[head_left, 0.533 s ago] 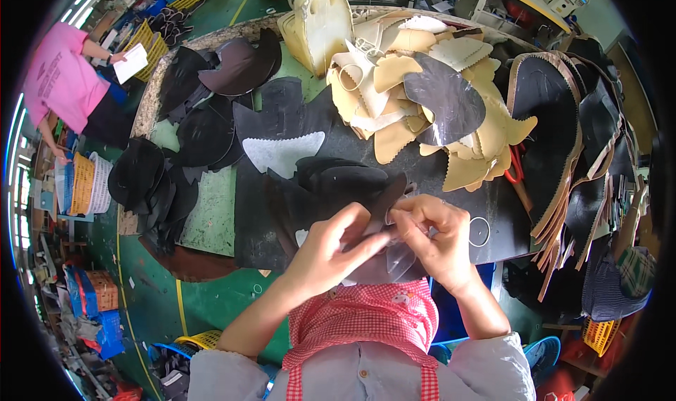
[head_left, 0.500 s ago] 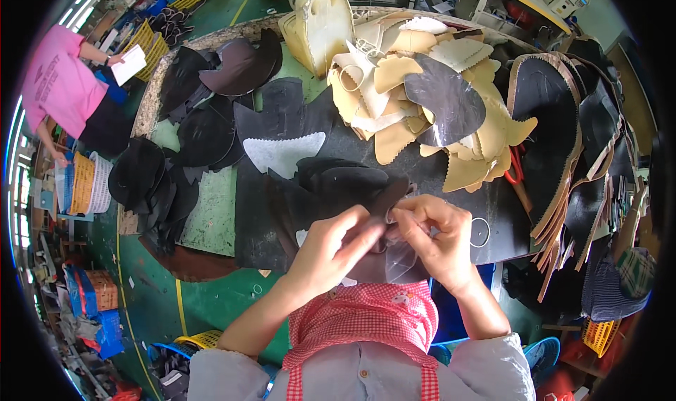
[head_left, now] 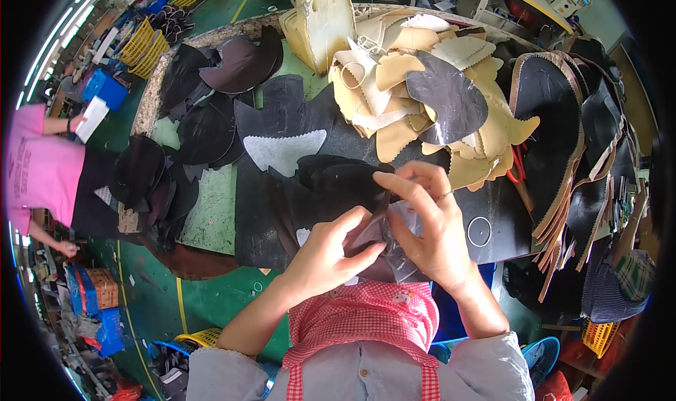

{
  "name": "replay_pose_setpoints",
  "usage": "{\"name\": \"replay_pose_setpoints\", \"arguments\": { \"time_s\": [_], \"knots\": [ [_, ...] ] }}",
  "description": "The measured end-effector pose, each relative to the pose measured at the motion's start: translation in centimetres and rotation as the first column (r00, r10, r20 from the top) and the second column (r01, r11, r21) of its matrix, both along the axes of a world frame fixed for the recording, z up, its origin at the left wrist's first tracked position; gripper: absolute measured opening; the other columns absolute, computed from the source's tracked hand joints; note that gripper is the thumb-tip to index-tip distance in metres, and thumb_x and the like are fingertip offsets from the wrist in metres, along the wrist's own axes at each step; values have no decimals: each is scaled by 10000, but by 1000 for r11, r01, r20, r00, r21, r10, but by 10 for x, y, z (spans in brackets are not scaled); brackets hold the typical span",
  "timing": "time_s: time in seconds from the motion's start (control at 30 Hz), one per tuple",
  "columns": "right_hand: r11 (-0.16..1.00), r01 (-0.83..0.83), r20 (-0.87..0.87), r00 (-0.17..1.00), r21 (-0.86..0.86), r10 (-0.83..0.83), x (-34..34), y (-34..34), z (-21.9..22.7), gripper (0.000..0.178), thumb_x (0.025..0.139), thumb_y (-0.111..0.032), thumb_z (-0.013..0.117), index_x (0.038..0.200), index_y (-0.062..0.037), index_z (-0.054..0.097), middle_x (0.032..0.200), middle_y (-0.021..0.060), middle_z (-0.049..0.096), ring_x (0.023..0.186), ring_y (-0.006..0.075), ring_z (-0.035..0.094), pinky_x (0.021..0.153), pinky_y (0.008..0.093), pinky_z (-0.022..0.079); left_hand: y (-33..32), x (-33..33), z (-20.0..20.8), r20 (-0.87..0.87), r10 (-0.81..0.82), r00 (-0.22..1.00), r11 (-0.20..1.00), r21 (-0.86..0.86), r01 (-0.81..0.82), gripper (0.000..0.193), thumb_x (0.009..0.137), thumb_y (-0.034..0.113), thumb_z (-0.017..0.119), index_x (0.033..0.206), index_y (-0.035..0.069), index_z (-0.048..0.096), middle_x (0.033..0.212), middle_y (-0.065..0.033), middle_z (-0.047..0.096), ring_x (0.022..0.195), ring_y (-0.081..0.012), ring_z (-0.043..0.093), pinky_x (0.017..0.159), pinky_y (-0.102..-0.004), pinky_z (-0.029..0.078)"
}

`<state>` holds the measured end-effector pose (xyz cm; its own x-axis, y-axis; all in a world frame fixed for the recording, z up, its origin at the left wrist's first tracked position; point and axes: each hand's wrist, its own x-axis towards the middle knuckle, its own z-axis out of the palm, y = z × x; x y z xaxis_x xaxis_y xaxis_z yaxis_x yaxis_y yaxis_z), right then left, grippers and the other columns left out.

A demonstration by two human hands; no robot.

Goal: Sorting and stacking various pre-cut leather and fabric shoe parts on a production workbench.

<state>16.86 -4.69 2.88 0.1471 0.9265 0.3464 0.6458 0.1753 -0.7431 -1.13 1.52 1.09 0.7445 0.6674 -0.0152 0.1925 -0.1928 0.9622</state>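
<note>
A stack of dark shoe-upper pieces (head_left: 345, 178) lies at the table's front edge, right before me. My left hand (head_left: 331, 249) is closed on a dark brown leather piece (head_left: 362, 239) at the near side of that stack. My right hand (head_left: 433, 228) hovers beside it, thumb and index finger apart, the index fingertip at the stack's right edge. Under the right palm, a thin translucent sheet (head_left: 403, 249) shows in part. Whether the right fingers touch anything is hard to make out. A white toothed piece (head_left: 285, 149) rests just beyond the stack.
Cream and tan toothed pieces (head_left: 398, 119) pile up at the back, beside a hollow yellowish container (head_left: 320, 21). More black pieces (head_left: 204, 130) lie left. Long black pieces (head_left: 546, 119) hang over the right edge, near red-handled scissors (head_left: 519, 163). A person in pink (head_left: 46, 165) stands left.
My right hand has moved off the left fingertips, lifting slightly and spreading its fingers. My left hand stays nearly in place. The person in pink has moved nearer along the left side.
</note>
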Motion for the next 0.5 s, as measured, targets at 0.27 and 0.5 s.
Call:
{"name": "replay_pose_setpoints", "arguments": {
  "time_s": [0.27,0.5],
  "knots": [
    [977,-213,-539,825,-22,168,27,11,-7,81,842,-91,573,831,-14,597,1149,130,624,1056,267,558,933,377,427,2,-6,4,-110,-166,980,937,-326,122,299,831,109,801,1041,-28,638,799,-22,661,772,-54,618,676,-249,531],
    [950,-310,-331,900,-29,283,10,10,-2,108,865,-118,624,888,-19,590,1116,147,642,1081,309,587,983,418,416,5,-6,7,143,-84,986,838,-525,148,354,980,335,631,1083,-3,604,993,-18,623,931,-70,542,803,-247,464]
  ]
}}
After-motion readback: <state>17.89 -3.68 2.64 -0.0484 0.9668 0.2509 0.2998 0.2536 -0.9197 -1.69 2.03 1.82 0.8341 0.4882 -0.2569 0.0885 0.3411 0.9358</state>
